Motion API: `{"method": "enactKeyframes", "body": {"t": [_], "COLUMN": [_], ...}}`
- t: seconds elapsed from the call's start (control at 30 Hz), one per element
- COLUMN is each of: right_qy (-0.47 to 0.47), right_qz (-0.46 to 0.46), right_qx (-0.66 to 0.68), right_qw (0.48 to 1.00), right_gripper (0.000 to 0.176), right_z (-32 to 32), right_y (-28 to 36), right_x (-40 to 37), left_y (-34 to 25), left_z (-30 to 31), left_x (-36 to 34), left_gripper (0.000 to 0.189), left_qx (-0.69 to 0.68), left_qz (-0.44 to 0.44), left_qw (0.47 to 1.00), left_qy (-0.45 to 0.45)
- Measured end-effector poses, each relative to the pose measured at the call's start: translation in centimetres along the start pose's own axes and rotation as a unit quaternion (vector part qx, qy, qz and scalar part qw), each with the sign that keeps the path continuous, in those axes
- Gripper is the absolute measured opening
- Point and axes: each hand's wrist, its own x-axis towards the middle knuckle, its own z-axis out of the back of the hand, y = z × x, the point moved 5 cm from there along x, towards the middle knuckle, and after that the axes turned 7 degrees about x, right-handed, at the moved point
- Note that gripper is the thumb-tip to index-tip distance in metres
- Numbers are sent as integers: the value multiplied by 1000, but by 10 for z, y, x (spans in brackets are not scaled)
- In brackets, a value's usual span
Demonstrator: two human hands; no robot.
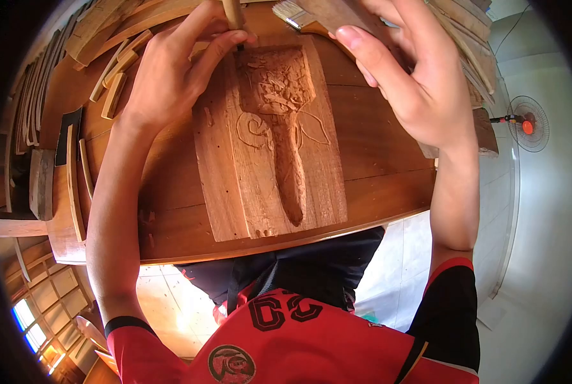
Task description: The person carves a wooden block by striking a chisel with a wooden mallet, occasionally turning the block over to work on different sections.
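A thick wooden board (321,160) lies on the table before me, with a hollow (286,160) carved into it, wide at the far end and narrowing toward me. Wood shavings (282,96) are piled in the wide part, and curled ones lie on the board's face. My left hand (174,67) is closed around the handle of a chisel (233,14), upright at the hollow's far left edge; its tip is mostly hidden. Raised to the right of the board, my right hand (414,77) grips a wooden block (346,16), whose far end is out of view.
A paintbrush (292,14) lies beyond the board, partly behind the block. Wood strips (74,185) and offcuts (114,96) sit at the table's left. More planks (468,38) are stacked at right. A fan (528,125) stands beyond on the floor side.
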Motion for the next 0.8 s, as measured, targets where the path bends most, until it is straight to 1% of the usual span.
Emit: {"method": "enactKeyframes", "body": {"t": [0.07,0.1,0.17,0.3,0.33,0.43,0.5,0.53,0.6,0.7,0.73,0.8], "right_qy": [0,-4,-20,-36,-35,0,18,20,19,-3,-21,21], "right_qz": [14,11,44,170,157,70,73,113,162,171,160,60], "right_qx": [-4,12,50,112,88,49,20,-2,-32,-41,-32,-53], "right_qw": [1000,1000,998,978,983,996,997,993,986,984,986,997], "right_gripper": [49,50,51,51,51,50,50,50,50,51,51,52], "right_z": [3,4,5,8,9,12,12,12,16,19,14,6], "right_y": [3,1,-1,-1,4,23,24,21,17,18,22,35], "right_x": [-1,-2,0,10,9,8,8,9,10,14,15,15], "left_y": [-3,-4,-3,-5,-6,-8,-10,-10,-9,-8,-7,-5], "left_z": [-1,0,0,-2,-2,-1,0,1,2,1,1,-1], "left_x": [0,0,1,1,1,2,2,2,1,3,2,1], "left_gripper": [16,17,17,17,16,16,15,15,15,14,14,13], "left_qx": [-9,-13,-4,-6,-1,13,23,21,17,30,26,16], "left_qz": [7,11,2,0,0,0,0,-4,-15,-16,-4,18], "left_qw": [1000,1000,1000,1000,1000,1000,1000,1000,1000,999,1000,1000], "left_qy": [-3,-4,4,-1,1,7,9,5,-2,-1,-1,1]}}
